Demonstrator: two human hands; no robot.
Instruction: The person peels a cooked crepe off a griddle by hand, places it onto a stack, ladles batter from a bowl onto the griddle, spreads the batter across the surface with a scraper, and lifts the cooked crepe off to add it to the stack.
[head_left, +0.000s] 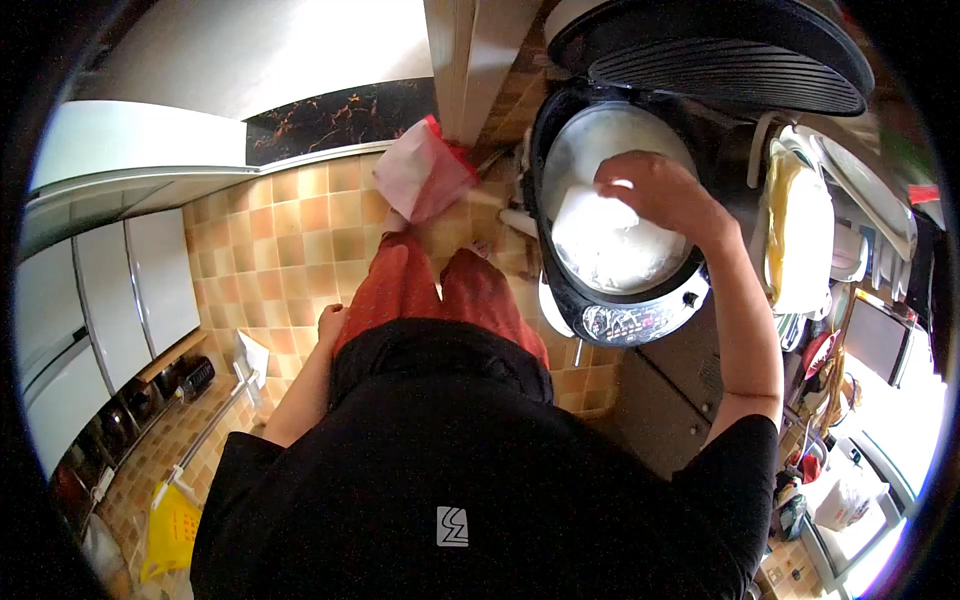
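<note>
My right hand (655,190) is inside the open rice cooker (640,325), over its round inner pot (560,160). Its fingers are bent and closed on a white object (578,212) with a straight edge; glare hides its exact kind. Pale, bright contents (610,262) fill the bottom of the pot, too washed out to name. The cooker's dark ribbed lid (730,75) stands raised at the back. My left hand (333,320) hangs low beside my left thigh, small in view, with its fingers curled and nothing visible in them.
A white and red plastic bag (425,170) is ahead of my legs, above the tiled floor (290,220). Plates (865,190) and a yellowish tray (785,230) stand right of the cooker. White cabinets (110,300) and a yellow bag (170,530) are on the left.
</note>
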